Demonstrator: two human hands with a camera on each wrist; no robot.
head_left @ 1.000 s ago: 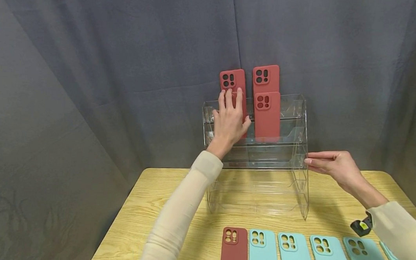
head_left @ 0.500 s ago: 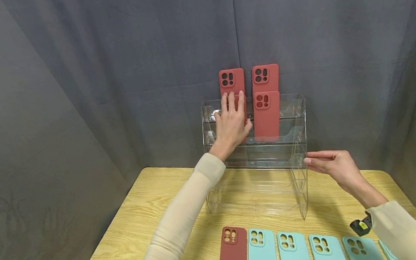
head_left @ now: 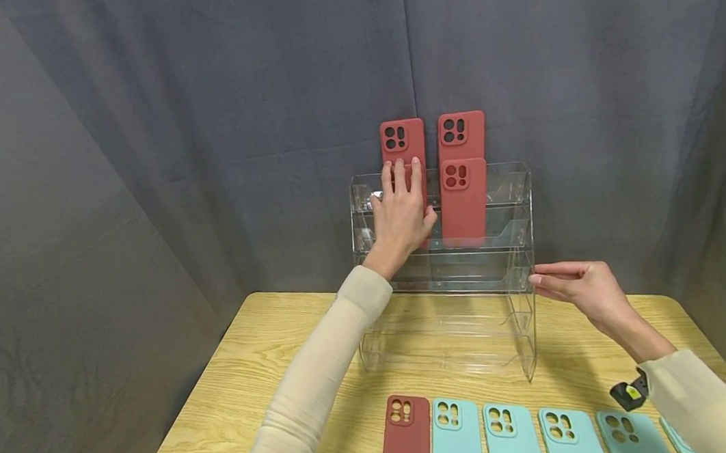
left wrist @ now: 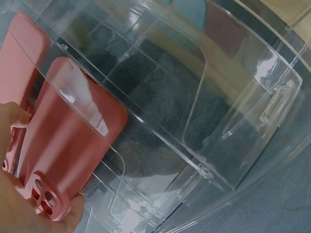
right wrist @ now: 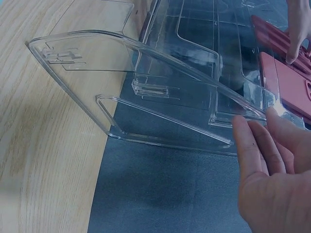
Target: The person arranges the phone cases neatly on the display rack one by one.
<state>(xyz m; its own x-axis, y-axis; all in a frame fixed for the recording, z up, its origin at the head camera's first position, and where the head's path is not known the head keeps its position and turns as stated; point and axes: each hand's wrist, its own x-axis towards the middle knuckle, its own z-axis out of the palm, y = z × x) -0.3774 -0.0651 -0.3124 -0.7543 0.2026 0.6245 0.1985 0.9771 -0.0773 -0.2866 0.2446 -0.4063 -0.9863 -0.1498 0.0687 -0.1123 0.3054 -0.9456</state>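
Observation:
A red phone case point(left wrist: 68, 141) stands in the second tier of a clear acrylic display rack point(head_left: 471, 283), at the left. My left hand point(head_left: 400, 221) holds it by its edges near the camera cutouts and covers most of it in the head view. Behind it, in the top tier, leans another red case point(head_left: 407, 134). To the right, one red case point(head_left: 475, 133) is in the top tier and one point(head_left: 465, 215) in the second. With thumb and fingers, my right hand point(head_left: 590, 293) pinches the right side panel of the rack.
On the wooden table point(head_left: 290, 325), in front of the rack, a darker red case point(head_left: 407, 437) lies beside a row of several teal cases point(head_left: 459, 440). A grey curtain point(head_left: 252, 111) hangs behind the table. A black device point(head_left: 630, 394) is on the right wrist.
My left hand has moved slightly down with the red phone case over the last second. The right hand stays at the rack's side panel.

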